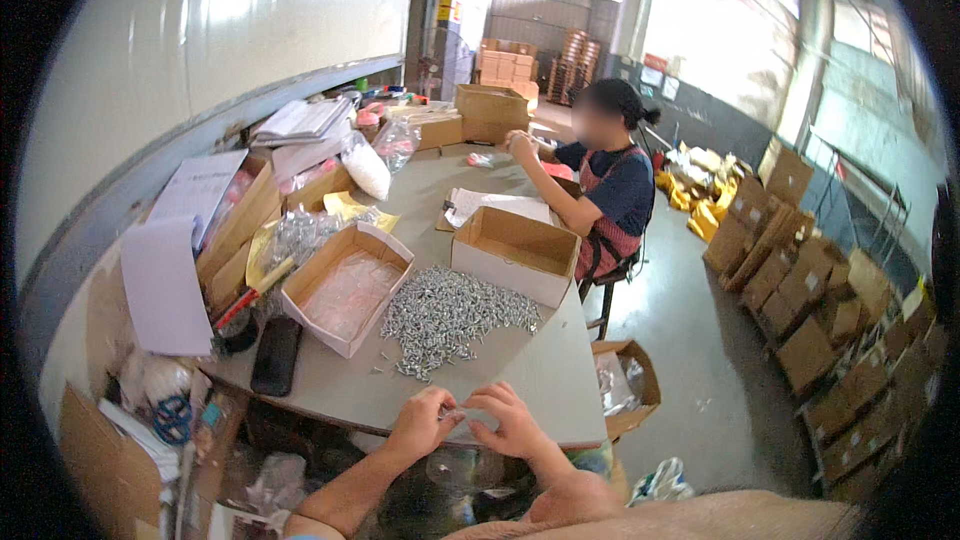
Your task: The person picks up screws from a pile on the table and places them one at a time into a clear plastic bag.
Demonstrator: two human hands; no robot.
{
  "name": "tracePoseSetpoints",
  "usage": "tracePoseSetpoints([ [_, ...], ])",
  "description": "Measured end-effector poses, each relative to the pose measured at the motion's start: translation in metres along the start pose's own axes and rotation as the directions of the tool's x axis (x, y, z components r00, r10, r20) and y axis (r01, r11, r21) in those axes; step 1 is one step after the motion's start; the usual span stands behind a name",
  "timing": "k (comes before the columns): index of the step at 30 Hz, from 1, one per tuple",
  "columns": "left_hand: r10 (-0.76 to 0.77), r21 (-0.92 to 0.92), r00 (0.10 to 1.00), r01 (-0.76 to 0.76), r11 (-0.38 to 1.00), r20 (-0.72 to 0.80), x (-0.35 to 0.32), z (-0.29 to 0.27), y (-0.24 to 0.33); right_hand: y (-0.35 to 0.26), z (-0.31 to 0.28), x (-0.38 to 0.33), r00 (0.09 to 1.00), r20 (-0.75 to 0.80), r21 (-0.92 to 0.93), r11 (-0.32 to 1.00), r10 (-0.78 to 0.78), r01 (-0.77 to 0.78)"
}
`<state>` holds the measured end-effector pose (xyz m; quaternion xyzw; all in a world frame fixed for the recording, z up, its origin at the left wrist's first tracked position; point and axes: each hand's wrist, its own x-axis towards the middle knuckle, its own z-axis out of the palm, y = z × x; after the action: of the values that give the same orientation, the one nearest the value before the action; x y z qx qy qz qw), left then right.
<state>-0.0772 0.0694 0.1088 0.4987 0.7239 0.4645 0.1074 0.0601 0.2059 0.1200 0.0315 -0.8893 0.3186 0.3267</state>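
Note:
Both my hands are close together over the table's near edge. My left hand (424, 422) has its fingers closed in a pinch on a small clear plastic bag (453, 414); what is inside it, if anything, is too small to tell. Just beside it, my right hand (508, 422) has thumb and fingers apart, with the tips close to the bag. A wide pile of small silvery screws (450, 315) lies on the table (540, 380) just beyond my hands. Behind the pile stands a white-sided cardboard box (515, 278). An open box (347, 330) with clear plastic bags in it sits to its left.
A black phone (276, 356) lies at the near left. Papers (165, 285), bagged parts (300, 238) and cartons (490, 115) crowd the left and far sides. Across the table sits a co-worker (610, 185) with raised hands. Flattened cardboard (810, 300) leans at right; an open carton (625, 388) stands below the table.

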Motion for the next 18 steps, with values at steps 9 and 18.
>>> tracePoseSetpoints([
  [9,0.016,0.12,0.999,-0.01,0.993,-0.047,-0.008,0.007,-0.006,-0.009,0.014,0.01,0.98,0.179,-0.127,0.986,-0.089,0.112],
  [18,0.237,0.305,0.935,-0.153,0.94,-0.262,-0.009,0.018,-0.004,-0.011,0.013,0.001,0.958,0.28,-0.111,0.989,-0.065,0.1],
])
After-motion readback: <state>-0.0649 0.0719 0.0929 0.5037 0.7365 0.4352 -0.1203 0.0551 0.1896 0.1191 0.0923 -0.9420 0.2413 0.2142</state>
